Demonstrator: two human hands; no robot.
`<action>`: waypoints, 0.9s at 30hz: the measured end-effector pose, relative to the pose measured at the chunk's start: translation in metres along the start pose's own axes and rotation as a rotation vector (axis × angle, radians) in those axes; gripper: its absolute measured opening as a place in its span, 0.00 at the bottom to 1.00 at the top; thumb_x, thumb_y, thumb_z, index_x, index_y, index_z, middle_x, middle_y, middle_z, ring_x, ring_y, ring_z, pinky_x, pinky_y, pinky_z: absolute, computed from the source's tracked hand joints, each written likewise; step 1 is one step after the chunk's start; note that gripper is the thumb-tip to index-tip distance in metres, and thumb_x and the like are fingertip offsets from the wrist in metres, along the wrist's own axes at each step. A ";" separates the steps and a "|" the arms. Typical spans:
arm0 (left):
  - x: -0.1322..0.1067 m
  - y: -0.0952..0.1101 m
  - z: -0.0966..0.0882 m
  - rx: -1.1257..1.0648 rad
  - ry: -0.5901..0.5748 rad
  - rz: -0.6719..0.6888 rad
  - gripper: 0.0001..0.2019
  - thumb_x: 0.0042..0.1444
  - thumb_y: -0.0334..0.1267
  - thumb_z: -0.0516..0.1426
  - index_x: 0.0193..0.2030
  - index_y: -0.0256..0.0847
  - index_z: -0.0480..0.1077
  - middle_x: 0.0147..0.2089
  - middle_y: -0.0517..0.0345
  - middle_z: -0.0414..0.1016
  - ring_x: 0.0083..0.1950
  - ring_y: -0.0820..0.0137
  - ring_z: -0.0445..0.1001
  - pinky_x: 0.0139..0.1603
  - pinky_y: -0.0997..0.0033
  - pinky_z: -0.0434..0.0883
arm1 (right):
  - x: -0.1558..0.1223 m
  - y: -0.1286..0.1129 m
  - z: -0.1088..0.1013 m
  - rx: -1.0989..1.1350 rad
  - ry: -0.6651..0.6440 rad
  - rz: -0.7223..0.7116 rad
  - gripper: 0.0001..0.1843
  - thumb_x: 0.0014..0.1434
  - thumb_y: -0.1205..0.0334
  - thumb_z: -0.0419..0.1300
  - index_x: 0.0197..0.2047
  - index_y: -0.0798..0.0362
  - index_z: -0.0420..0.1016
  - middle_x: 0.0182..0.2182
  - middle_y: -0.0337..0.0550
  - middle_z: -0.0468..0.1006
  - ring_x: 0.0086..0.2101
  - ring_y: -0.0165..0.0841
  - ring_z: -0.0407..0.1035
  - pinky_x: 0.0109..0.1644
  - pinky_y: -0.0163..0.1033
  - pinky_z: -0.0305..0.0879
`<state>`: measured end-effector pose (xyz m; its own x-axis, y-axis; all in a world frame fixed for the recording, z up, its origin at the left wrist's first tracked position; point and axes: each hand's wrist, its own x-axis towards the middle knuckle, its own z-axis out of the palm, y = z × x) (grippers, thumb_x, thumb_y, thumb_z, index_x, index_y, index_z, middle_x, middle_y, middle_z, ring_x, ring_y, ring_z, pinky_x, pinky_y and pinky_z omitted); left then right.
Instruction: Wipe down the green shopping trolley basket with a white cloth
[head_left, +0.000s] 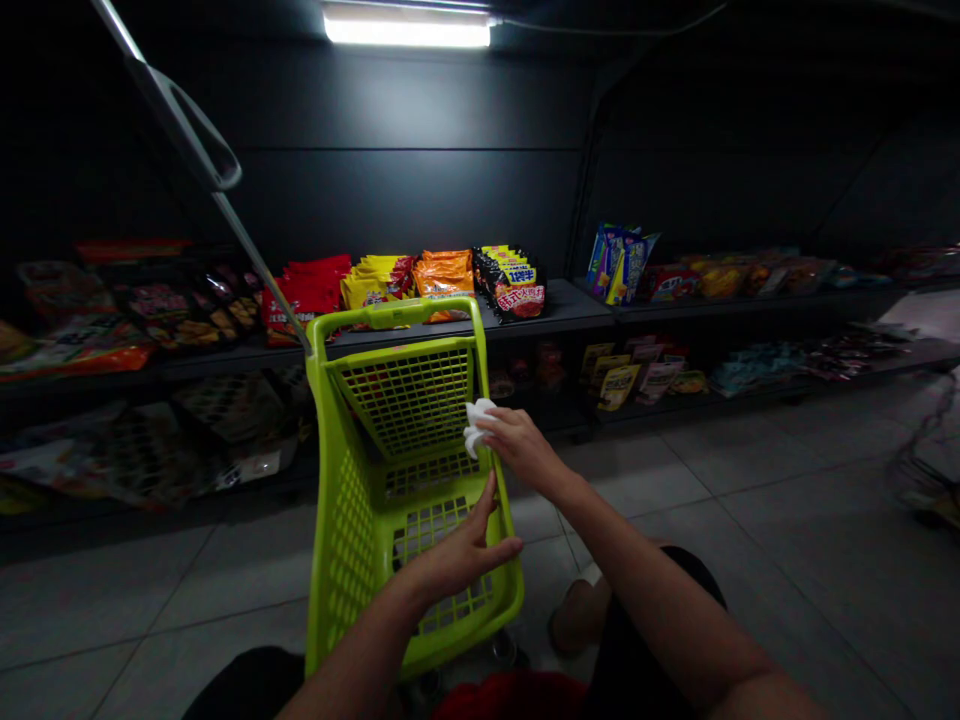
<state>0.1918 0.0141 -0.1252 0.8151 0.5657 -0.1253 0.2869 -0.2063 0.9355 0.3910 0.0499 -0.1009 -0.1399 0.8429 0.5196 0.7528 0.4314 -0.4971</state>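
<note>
On the tiled floor (750, 500) before the snack shelves (570, 300) | green basket cart (339, 520) stands upright | right hand (519, 446): grip closed on white cloth (476, 428), pressed against cart's right rim | left hand (456, 556): grip open, fingers spread, holding nothing, just above near rim | pull handle (196, 135) raised upper-left

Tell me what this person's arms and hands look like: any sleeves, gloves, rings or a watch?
Both arms are bare as far as the picture shows, with no sleeve in view. The left hand and right hand wear no gloves. No watch, bracelet or ring shows, though the light is dim.
</note>
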 end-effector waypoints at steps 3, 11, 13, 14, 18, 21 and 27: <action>0.000 -0.003 0.001 -0.045 -0.023 0.008 0.53 0.61 0.53 0.58 0.76 0.49 0.20 0.80 0.50 0.26 0.79 0.56 0.38 0.77 0.46 0.41 | 0.058 0.034 0.005 -0.032 0.114 0.068 0.15 0.68 0.61 0.57 0.55 0.47 0.78 0.60 0.49 0.73 0.57 0.43 0.66 0.63 0.50 0.60; -0.002 -0.003 0.000 -0.031 -0.007 0.039 0.50 0.62 0.52 0.59 0.76 0.53 0.23 0.80 0.53 0.27 0.78 0.53 0.43 0.75 0.45 0.50 | 0.043 0.017 0.016 -0.111 0.114 0.011 0.15 0.69 0.63 0.55 0.54 0.47 0.77 0.60 0.48 0.73 0.52 0.42 0.68 0.61 0.50 0.62; -0.003 -0.002 0.000 -0.025 -0.003 0.038 0.50 0.62 0.52 0.59 0.76 0.54 0.24 0.80 0.54 0.29 0.78 0.52 0.43 0.75 0.45 0.51 | 0.037 0.011 0.015 -0.129 0.081 -0.027 0.14 0.68 0.65 0.56 0.54 0.46 0.77 0.59 0.47 0.74 0.49 0.41 0.69 0.58 0.49 0.64; -0.004 -0.001 0.001 -0.023 -0.004 0.034 0.50 0.62 0.52 0.59 0.76 0.54 0.24 0.80 0.54 0.29 0.78 0.53 0.43 0.75 0.44 0.51 | 0.041 0.011 0.014 -0.132 0.070 -0.030 0.15 0.67 0.66 0.56 0.54 0.46 0.77 0.59 0.47 0.75 0.49 0.41 0.69 0.58 0.48 0.64; -0.006 0.003 0.000 -0.019 -0.020 0.000 0.50 0.62 0.50 0.58 0.75 0.53 0.21 0.80 0.52 0.26 0.79 0.55 0.41 0.74 0.46 0.53 | 0.091 0.033 0.010 -0.084 0.104 0.045 0.18 0.66 0.69 0.57 0.57 0.49 0.76 0.63 0.48 0.71 0.52 0.41 0.68 0.62 0.50 0.62; -0.007 0.005 -0.001 -0.030 -0.035 -0.029 0.51 0.62 0.51 0.58 0.75 0.52 0.21 0.80 0.51 0.26 0.78 0.55 0.43 0.73 0.47 0.54 | 0.112 0.049 0.016 0.035 0.202 0.098 0.17 0.68 0.66 0.55 0.57 0.51 0.76 0.65 0.49 0.67 0.59 0.41 0.65 0.67 0.50 0.57; 0.000 -0.008 -0.006 0.001 0.028 -0.044 0.55 0.59 0.51 0.61 0.75 0.50 0.19 0.80 0.47 0.27 0.78 0.52 0.44 0.74 0.45 0.53 | 0.025 0.031 0.051 0.419 0.378 0.172 0.22 0.72 0.50 0.48 0.60 0.49 0.72 0.57 0.49 0.75 0.58 0.37 0.69 0.65 0.44 0.62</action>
<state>0.1859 0.0204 -0.1308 0.7871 0.5964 -0.1572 0.3228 -0.1812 0.9290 0.3785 0.1009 -0.1388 0.2585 0.7720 0.5807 0.4150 0.4541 -0.7884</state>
